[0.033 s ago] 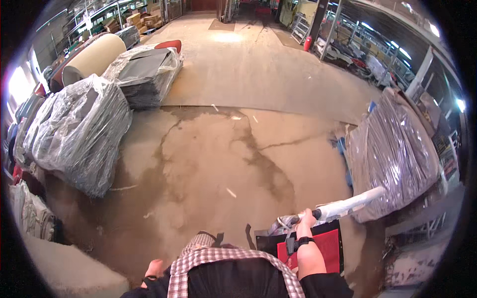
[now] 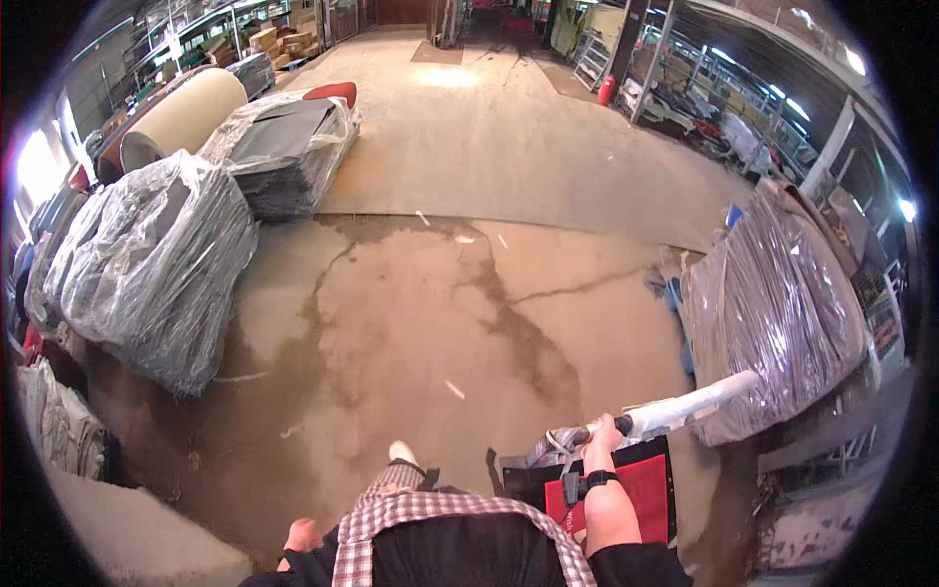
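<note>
My right hand [image 2: 604,432] is wrapped round a dark bar at the lower right. A long white roll [image 2: 696,401], seemingly plastic-wrapped, extends from beside this hand toward the right. Under my right forearm lies a flat red panel [image 2: 634,494] with a black border, partly hidden by the arm. A clear plastic-wrapped bundle [image 2: 558,442] sits just left of the grip. My left hand [image 2: 303,535] hangs low at my left side, apart from any object. Its fingers look curled but are too small and blurred to read.
Plastic-wrapped stacks stand at the left [image 2: 156,264] and right [image 2: 778,313]. Behind the left one are another wrapped stack [image 2: 284,147] and a big beige roll [image 2: 191,112]. A red extinguisher [image 2: 606,90] stands at the far right. The floor [image 2: 430,323] has damp stains, cracks and white scraps.
My light-coloured shoe has come into view ahead of my checked trouser leg. My left hand has shifted slightly. The right hand keeps its grip on the bar.
</note>
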`<state>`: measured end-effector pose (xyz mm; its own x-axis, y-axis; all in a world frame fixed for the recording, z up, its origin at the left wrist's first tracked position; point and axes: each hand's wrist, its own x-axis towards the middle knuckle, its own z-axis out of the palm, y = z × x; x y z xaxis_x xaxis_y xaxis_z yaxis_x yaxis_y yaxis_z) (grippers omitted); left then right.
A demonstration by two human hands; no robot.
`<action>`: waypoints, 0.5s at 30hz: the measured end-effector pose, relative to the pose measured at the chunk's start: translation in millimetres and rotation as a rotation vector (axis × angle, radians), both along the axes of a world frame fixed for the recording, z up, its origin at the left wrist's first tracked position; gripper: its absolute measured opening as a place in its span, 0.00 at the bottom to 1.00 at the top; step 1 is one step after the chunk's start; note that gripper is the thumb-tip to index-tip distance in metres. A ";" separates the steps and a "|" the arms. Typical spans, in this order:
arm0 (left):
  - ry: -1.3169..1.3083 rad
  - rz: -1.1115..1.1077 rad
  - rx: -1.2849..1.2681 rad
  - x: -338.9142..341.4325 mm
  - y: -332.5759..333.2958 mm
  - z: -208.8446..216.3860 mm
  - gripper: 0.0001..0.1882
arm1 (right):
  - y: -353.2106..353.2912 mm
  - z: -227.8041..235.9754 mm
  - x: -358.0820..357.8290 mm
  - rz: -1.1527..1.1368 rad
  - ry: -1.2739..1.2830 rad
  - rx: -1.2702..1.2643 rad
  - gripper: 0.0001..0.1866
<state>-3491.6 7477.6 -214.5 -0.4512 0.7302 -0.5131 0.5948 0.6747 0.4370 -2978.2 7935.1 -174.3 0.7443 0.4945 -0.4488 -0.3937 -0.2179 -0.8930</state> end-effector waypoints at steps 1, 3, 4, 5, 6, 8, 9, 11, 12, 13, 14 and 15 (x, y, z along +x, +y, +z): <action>0.333 -0.469 0.163 -20.5 -12.8 -11.6 0.12 | 28.5 2.6 -15.7 0.008 0.006 0.004 0.08; 0.476 -0.404 -0.128 -44.0 3.5 -72.4 0.10 | 83.4 9.6 -52.4 0.096 0.130 0.112 0.07; 0.611 -0.363 -0.414 -65.0 13.5 -96.3 0.09 | 106.6 20.6 -68.4 0.098 0.130 0.131 0.07; 0.625 -0.378 -0.428 -102.0 8.5 -108.7 0.09 | 131.3 20.4 -81.1 0.068 0.173 0.119 0.07; 0.612 -0.448 -0.312 -131.1 43.5 -117.6 0.09 | 150.1 16.5 -80.8 0.012 0.156 0.107 0.07; 0.577 -0.520 -0.086 -166.9 133.4 -114.9 0.09 | 199.2 19.5 -104.1 -0.026 0.150 0.149 0.07; 0.543 -0.579 0.028 -179.5 194.3 -107.0 0.10 | 218.7 23.3 -106.1 -0.062 0.099 0.081 0.06; -0.164 0.125 0.237 -235.7 327.8 -76.1 0.15 | 270.9 19.5 -136.8 -0.009 0.153 0.060 0.06; -0.275 0.441 0.060 -257.4 389.8 -71.8 0.20 | 293.0 19.8 -153.7 -0.019 0.159 0.066 0.06; 0.020 0.205 0.320 -278.7 435.8 -68.7 0.16 | 316.2 19.9 -167.8 -0.013 0.168 0.055 0.06; -0.053 0.131 0.247 -261.4 516.9 -18.9 0.22 | 330.5 13.7 -164.6 -0.034 0.114 0.080 0.06; -0.018 0.074 0.285 -234.0 584.7 65.5 0.22 | 346.2 11.6 -170.4 -0.041 0.086 0.106 0.06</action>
<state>-3725.6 8062.4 -149.0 -0.5016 0.8114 -0.3000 0.5390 0.5644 0.6252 -3148.6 8281.4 -162.7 0.7258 0.5124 -0.4589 -0.4767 -0.1062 -0.8726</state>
